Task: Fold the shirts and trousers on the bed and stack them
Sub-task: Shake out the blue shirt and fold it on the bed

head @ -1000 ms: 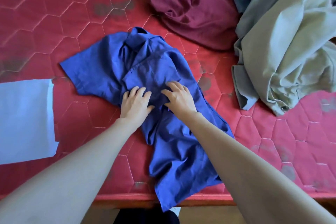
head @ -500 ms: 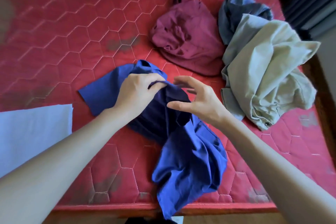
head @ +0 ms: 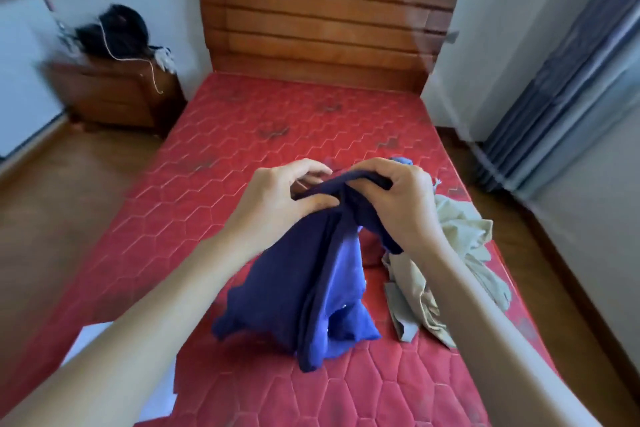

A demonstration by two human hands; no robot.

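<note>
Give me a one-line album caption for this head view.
Both hands, left and right, lift a blue shirt above the red mattress.

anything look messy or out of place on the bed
The beige garment lies crumpled in a heap at the mattress edge, unfolded. The blue shirt hangs bunched from both hands, left hand and right hand.

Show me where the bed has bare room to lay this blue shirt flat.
Bare mattress runs from the headboard down to both hands, and along its left edge. The near right is crowded: the beige garment lies heaped there, right of the blue shirt that the left hand and right hand grip.
</note>
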